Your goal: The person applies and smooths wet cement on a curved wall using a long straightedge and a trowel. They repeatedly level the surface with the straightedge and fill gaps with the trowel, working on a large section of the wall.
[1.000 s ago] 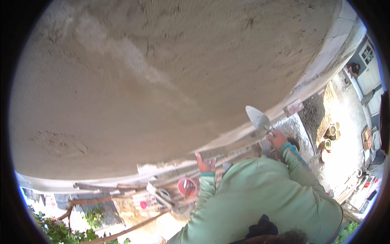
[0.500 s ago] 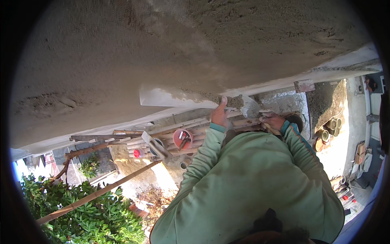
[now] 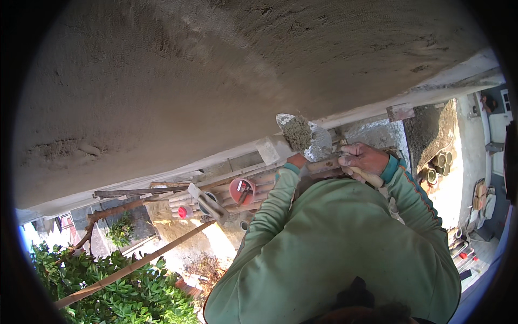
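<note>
My right hand (image 3: 365, 160) is closed around the wooden handle of a trowel (image 3: 322, 144). Grey wet mortar (image 3: 297, 133) lies heaped on its blade, close to the plastered wall (image 3: 178, 92). My left hand (image 3: 297, 160) is mostly hidden behind the trowel, and its fingers do not show. Beside it juts the blunt end of a pale straightedge (image 3: 271, 150), which that hand appears to hold. The wall's grey surface is mostly smooth, with some rough patches.
Below me are bamboo scaffold poles (image 3: 259, 193), a pink bucket (image 3: 243, 191) with tools inside, and a float (image 3: 208, 202) over a dark bucket. A slanting bamboo pole (image 3: 135, 260) crosses before leafy branches (image 3: 118, 286). Several round pots (image 3: 431, 175) stand at right.
The straightedge has swung from lying lengthwise along the wall to showing its end. Mortar that lay along it now sits on the trowel, which has turned and moved slightly left.
</note>
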Demonstrator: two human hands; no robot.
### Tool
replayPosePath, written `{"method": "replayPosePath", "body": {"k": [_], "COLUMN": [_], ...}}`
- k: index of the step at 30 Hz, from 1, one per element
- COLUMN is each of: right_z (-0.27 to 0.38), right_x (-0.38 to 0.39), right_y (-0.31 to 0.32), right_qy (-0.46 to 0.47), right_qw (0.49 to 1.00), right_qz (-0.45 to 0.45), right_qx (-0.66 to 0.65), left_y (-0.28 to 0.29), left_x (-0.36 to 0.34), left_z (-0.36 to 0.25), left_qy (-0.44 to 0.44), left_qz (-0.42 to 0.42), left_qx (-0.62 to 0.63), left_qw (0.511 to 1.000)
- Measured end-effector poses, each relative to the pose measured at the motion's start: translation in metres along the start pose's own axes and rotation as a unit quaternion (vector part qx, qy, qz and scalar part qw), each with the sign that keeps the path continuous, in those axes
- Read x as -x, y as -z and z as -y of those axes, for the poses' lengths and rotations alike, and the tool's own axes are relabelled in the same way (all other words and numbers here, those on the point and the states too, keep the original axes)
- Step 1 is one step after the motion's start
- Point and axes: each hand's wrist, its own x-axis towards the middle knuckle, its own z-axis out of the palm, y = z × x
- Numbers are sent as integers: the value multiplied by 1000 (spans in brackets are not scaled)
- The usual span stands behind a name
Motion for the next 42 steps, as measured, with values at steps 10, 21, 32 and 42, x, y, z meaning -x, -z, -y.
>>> {"method": "replayPosePath", "body": {"k": [10, 21, 32, 42], "right_z": [-7, 103, 210, 246], "right_x": [94, 231, 342, 225], "right_y": [-27, -53, -59, -30], "right_qy": [227, 767, 903, 745], "right_qw": [922, 421, -9, 239], "right_qz": [-35, -449, -428, -592], "right_qx": [-312, -181, 32, 193], "left_y": [-10, 27, 51, 54], "left_x": [-19, -22, -33, -21], "left_z": [51, 46, -78, -67], "left_qy": [36, 98, 104, 115], "left_qz": [-226, -255, -179, -158], "left_qx": [165, 297, 306, 291], "left_qw": [959, 915, 929, 936]}}
